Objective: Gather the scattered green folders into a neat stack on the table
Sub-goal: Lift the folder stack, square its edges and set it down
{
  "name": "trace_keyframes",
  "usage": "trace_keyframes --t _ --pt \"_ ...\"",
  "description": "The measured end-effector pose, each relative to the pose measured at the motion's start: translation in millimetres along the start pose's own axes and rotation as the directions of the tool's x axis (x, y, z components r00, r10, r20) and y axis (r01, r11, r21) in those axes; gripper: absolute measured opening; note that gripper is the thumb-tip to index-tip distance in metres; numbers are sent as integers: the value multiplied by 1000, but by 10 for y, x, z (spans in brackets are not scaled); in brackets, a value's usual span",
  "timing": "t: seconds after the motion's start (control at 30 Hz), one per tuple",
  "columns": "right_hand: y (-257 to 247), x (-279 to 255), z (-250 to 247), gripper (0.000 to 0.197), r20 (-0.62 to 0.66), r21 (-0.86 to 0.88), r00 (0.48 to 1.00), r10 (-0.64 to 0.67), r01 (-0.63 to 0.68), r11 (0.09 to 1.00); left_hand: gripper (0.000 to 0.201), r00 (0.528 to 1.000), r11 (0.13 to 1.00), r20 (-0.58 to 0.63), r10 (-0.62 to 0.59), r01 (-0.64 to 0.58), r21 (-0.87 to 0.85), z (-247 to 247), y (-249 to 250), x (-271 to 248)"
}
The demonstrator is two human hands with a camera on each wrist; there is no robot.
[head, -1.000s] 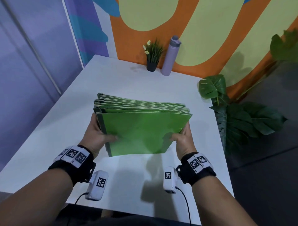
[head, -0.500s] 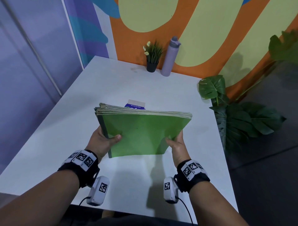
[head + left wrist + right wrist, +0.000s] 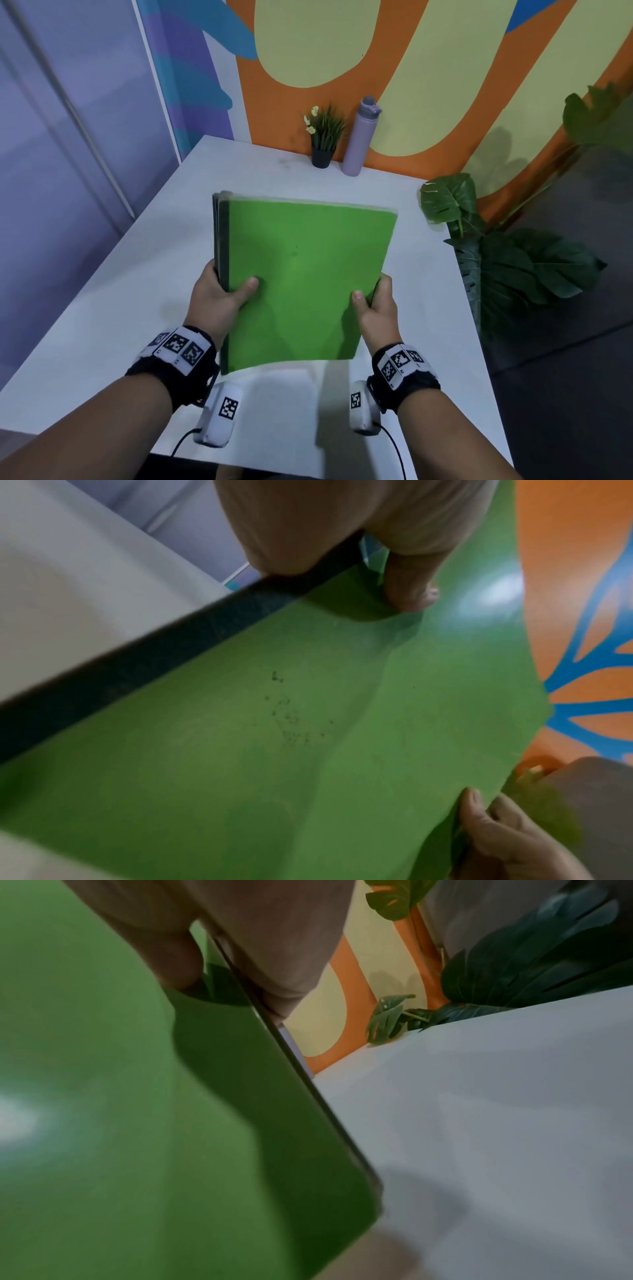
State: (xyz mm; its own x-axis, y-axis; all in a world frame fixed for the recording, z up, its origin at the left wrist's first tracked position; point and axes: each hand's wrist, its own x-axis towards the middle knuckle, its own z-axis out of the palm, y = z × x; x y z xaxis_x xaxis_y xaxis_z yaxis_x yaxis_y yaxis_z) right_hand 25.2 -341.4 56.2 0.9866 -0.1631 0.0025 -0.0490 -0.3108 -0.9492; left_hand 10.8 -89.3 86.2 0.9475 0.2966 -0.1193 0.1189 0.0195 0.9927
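Note:
A stack of green folders (image 3: 301, 274) with dark spines on its left side is held above the white table (image 3: 137, 308), its top cover facing me. My left hand (image 3: 219, 298) grips the left spine edge, thumb on the cover and fingers hidden underneath. My right hand (image 3: 375, 308) grips the right edge the same way. The left wrist view shows the green cover (image 3: 274, 737) with my left thumb (image 3: 411, 588) pressed on it. In the right wrist view my right thumb (image 3: 171, 961) lies on the cover (image 3: 120, 1096).
A small potted plant (image 3: 323, 137) and a lilac water bottle (image 3: 359, 137) stand at the table's far edge against the painted wall. Large leafy plants (image 3: 507, 267) rise just off the table's right side. A glass partition runs along the left.
The stack has tipped from nearly upright on its edge to almost flat, top cover now facing me. A blue-and-white item seen behind it half a second ago is hidden.

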Motion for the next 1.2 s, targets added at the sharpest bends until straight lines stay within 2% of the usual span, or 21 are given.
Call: trace_keyframes --t 0.07,0.1,0.2,0.27,0.33,0.4,0.53,0.63,0.83,0.9,1.0,1.03,1.1,1.17,1.2 --pt "-68 82 -13 31 -57 138 998 -9 17 990 38 999 999 -16 38 -39 -26 -18 141 48" --pt "-83 127 -28 26 -67 192 998 1 12 981 36 998 998 -31 49 -51 -39 -29 196 82" --pt "-105 180 -67 9 49 255 999 23 -35 966 28 994 991 -111 -5 -10 -131 -88 297 207" --pt "-90 156 -45 8 144 235 989 34 -68 970 37 989 988 -140 -48 26 -154 -153 289 266" --pt "-42 124 -9 14 178 171 983 46 -77 982 42 991 990 -121 -55 39 -134 -219 233 267" --pt "11 102 12 18 190 113 979 68 -90 989 35 998 992 -59 -20 13 -127 -249 165 210" --pt "114 60 31 45 243 152 968 65 -104 983 32 997 992 81 15 -5 -125 -248 9 72" --pt "226 13 75 55 229 161 970 78 -117 980 32 989 997 148 -18 30 -76 -272 -74 18" --pt "357 -82 138 60 182 163 981 71 -101 981 29 988 996 141 -54 64 -64 -312 -172 3" --pt "295 -89 146 61 179 155 982 57 -85 984 33 991 994 128 -35 47 -95 -288 -121 1" --pt "189 -46 170 47 108 169 991 83 -100 981 33 998 979 22 -59 63 -196 -280 -56 101" --pt "176 -14 173 48 91 196 988 127 -143 970 34 996 974 -17 -93 87 -210 -272 -38 138" --pt "136 24 186 63 116 277 956 268 -290 916 40 985 971 -79 -154 136 -196 -277 -11 199" --pt "115 14 225 66 203 488 915 349 -404 774 40 974 933 -106 -198 154 -325 -281 -16 258" --pt "110 -12 259 67 249 587 898 364 -439 681 48 967 925 -103 -234 189 -331 -279 -32 265"
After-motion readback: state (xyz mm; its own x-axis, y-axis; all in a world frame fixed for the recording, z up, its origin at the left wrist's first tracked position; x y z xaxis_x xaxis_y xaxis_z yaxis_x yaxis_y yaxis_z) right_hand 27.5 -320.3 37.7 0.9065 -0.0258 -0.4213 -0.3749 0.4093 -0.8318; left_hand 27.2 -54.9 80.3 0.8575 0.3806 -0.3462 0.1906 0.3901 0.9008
